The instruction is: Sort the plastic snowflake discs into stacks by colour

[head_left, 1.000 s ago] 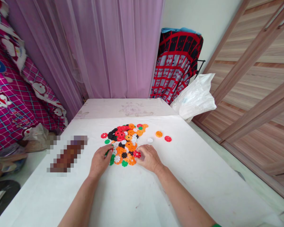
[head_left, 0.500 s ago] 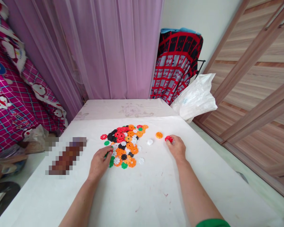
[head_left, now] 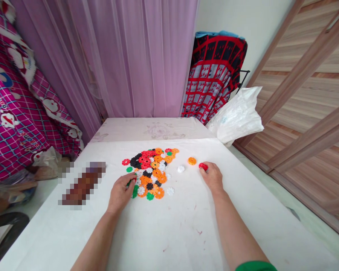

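Observation:
A heap of notched plastic snowflake discs [head_left: 147, 180] in red, orange, black, white and green lies on the white-covered table [head_left: 175, 233]. At its left edge is my left hand [head_left: 122, 192], fingers pinched; dark green and a bit of red show at the fingertips, partly hidden by them. My right hand [head_left: 213, 177], to the right of the heap, pinches red snowflake discs [head_left: 202, 166] just at the table surface. Left of them sits an orange disc stack [head_left: 192, 161], with white discs [head_left: 180, 169] between it and the heap.
A blurred-out brownish item [head_left: 83, 184] lies on the table's left side. Beyond the far right corner stands a white plastic bag [head_left: 237, 114]. A purple curtain [head_left: 147, 56] hangs behind the table, and wooden wardrobe doors [head_left: 305, 98] stand on the right.
The whole view has shifted slightly, so things appear a little further right. The red discs in my right hand have turned a little. My left hand stays at the heap's edge.

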Available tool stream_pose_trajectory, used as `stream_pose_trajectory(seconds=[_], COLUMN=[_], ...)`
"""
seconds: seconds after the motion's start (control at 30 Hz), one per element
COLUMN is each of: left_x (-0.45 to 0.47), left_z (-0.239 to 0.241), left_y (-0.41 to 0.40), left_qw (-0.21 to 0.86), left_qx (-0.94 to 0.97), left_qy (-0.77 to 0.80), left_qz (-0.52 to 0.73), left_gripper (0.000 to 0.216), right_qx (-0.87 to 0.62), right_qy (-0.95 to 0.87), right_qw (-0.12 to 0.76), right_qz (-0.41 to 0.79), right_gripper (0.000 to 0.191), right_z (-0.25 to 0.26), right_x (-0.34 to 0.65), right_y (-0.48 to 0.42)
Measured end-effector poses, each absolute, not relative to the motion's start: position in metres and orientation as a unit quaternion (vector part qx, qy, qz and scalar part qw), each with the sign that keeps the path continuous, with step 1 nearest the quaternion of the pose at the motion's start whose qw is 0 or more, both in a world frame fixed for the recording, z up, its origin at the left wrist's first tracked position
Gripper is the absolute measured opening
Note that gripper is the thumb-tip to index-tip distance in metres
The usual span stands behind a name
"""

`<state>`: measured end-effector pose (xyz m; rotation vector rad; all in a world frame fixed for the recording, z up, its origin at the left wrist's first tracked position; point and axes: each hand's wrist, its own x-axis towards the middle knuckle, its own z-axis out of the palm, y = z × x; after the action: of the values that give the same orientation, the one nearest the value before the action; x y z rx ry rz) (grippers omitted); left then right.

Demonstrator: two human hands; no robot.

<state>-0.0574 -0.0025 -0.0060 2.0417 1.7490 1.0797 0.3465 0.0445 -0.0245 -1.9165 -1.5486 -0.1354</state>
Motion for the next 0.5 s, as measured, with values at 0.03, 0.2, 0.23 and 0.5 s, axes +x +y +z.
stream_pose_trajectory(seconds=[0.03, 0.2, 0.23, 0.5], left_x=[-0.0575, -0.0568, -0.0564, -0.0556], left_z=[-0.0062, -0.0067, -0.0067, -0.0058], left_y=[-0.0024, -0.0022, -0.0023, -0.0032], left_qw=[0.123, 0.121, 0.121, 0.114], left_qx=[0.7, 0.7, 0.7, 0.701], left_qy=[0.598, 0.599, 0.599, 0.594], left_qz=[0.37, 0.37, 0.37, 0.378], left_gripper=[0.033, 0.033, 0.033, 0.032], right_qx=[-0.731, -0.718, -0.717, -0.716], right_qy=[-0.594, -0.607, -0.609, -0.614], right_qw=[0.333, 0.335, 0.333, 0.324], right_qz=[-0.052, -0.058, -0.063, -0.073], right_gripper=[0.024, 0.025, 0.026, 0.03], right_z=[-0.025, -0.0291, -0.0299, -0.0313], right_x=[0.3469, 0.3493, 0.3497, 0.3524], right_y=[0.0447, 0.0469, 0.0474, 0.048])
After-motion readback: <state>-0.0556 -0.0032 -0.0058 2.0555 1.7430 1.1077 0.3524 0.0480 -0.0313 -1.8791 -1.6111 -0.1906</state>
